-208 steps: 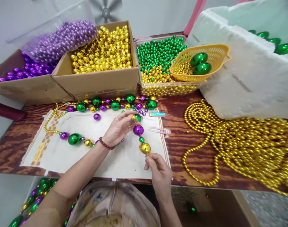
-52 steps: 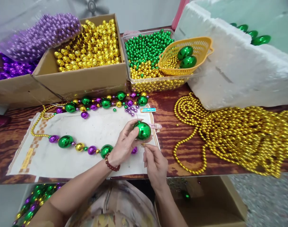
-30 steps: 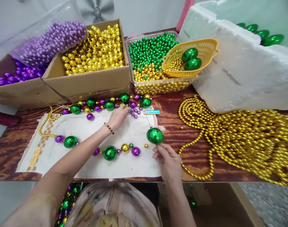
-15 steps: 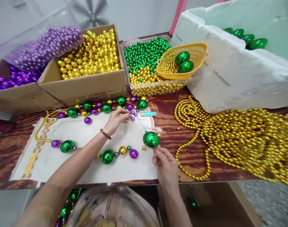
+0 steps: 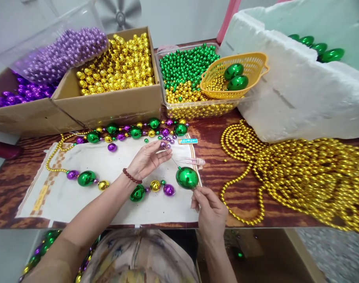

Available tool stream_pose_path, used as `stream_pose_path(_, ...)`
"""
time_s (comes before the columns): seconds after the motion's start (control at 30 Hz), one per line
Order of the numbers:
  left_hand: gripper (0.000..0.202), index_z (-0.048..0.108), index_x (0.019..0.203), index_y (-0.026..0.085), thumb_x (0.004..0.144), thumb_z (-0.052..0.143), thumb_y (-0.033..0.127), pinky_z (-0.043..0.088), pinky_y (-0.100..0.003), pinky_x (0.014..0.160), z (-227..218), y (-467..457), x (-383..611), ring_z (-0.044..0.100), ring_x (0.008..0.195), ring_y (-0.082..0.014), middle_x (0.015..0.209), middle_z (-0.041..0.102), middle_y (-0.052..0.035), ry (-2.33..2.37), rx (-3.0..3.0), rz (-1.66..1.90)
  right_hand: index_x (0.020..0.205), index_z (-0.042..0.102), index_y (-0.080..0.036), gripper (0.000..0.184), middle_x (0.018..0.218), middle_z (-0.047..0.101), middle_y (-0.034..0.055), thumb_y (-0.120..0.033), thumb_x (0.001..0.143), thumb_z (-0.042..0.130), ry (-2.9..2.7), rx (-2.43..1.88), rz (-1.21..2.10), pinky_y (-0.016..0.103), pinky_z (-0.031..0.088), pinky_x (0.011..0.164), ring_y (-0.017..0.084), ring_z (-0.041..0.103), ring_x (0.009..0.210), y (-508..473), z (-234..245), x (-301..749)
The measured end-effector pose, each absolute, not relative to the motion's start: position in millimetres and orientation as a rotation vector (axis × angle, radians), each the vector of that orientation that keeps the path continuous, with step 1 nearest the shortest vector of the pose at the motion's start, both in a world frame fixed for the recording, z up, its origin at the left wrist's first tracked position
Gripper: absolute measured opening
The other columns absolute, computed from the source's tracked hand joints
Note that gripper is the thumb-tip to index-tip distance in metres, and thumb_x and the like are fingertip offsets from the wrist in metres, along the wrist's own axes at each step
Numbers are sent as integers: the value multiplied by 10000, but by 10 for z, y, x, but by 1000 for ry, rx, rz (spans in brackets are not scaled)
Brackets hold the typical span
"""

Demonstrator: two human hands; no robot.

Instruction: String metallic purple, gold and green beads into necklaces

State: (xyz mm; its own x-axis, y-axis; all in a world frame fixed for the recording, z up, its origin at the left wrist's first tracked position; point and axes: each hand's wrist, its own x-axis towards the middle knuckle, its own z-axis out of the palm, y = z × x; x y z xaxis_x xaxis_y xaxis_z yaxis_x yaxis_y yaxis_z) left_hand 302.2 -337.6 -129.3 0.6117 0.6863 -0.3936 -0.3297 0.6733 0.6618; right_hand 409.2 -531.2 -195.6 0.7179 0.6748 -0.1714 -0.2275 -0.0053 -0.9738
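My left hand (image 5: pixel 148 159) pinches a small purple bead (image 5: pixel 163 145) between thumb and forefinger, its other fingers loosely extended. From there a thin thread (image 5: pixel 173 158) slants down to a small green bead on top of a large green bead (image 5: pixel 187 177). My right hand (image 5: pixel 210 206) is closed in a pinch at the lower end of that large bead; the thread in its fingertips is mostly hidden. Several loose small purple beads (image 5: pixel 170 140) lie just beyond my left hand. Under my left forearm, a strand of mixed beads (image 5: pixel 87 178) rests on the white towel (image 5: pixel 88 208).
At the back stand a cardboard box of gold beads (image 5: pixel 108 96), a clear tub of green and gold beads (image 5: pixel 188 59), and a yellow basket (image 5: pixel 253 63). A white foam box (image 5: pixel 279 94) is at right, behind heaped gold bead strands (image 5: pixel 312 177). Pink-handled tweezers (image 5: pixel 197 161) lie beside the towel.
My left hand has taken up a small purple bead and come slightly nearer to me. Loose small green beads now show near the back strand. My right hand has barely shifted.
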Motion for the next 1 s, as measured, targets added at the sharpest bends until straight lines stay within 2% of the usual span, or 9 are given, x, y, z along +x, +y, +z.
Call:
stream_pose_path(0.33, 90, 671, 892, 151, 838, 710, 212, 556, -389, 944, -1292, -3421, 3033, 715, 845, -161, 904, 707, -43, 692, 610, 658, 779, 694, -185, 184, 544, 535, -34, -357, 843, 706, -401, -1441, 691, 235, 372, 520, 105, 473, 508, -5287, -1919, 4069)
stream_pose_path(0.5, 236, 681, 917, 153, 737, 805, 243, 578, -364, 845, -1275, -3434, 3086, 723, 796, -174, 861, 698, -26, 722, 744, 733, 763, 696, -177, 234, 538, 523, -28, -400, 830, 721, -377, -1463, 703, 231, 371, 529, 103, 457, 523, -5301, -1933, 4067)
stream_pose_path(0.63, 335, 697, 956, 167, 696, 841, 320, 558, -306, 755, -1254, -3536, 3130, 696, 730, -150, 817, 689, -27, 695, 957, 675, 719, 707, -164, 307, 543, 537, -14, -449, 702, 819, -242, -1365, 863, 205, 337, 465, 86, 435, 488, -5216, -1956, 4093)
stream_pose_path(0.8, 279, 703, 1037, 197, 822, 722, 373, 532, -316, 804, -1086, -3470, 3076, 674, 849, -171, 940, 704, -71, 627, 1403, 618, 671, 714, -170, 374, 555, 569, -5, -441, 514, 917, -110, -1231, 1024, 185, 343, 431, 72, 436, 458, -5045, -1933, 4190)
stream_pose_path(0.9, 207, 719, 1003, 212, 892, 633, 363, 512, -338, 865, -774, -2974, 2995, 659, 933, -192, 999, 722, -81, 737, 1825, 832, 679, 724, -181, 357, 541, 571, -7, -423, 506, 922, -104, -1206, 1064, 188, 352, 420, 74, 433, 446, -5009, -1940, 4301)
stream_pose_path(1.0, 227, 719, 1018, 185, 934, 553, 316, 485, -362, 933, -392, -2119, 2964, 634, 996, -203, 1070, 716, -99, 983, 2291, 1041, 709, 739, -194, 335, 592, 626, 21, -402, 519, 921, -99, -1193, 1075, 224, 391, 423, 104, 469, 462, -5017, -1987, 4430)
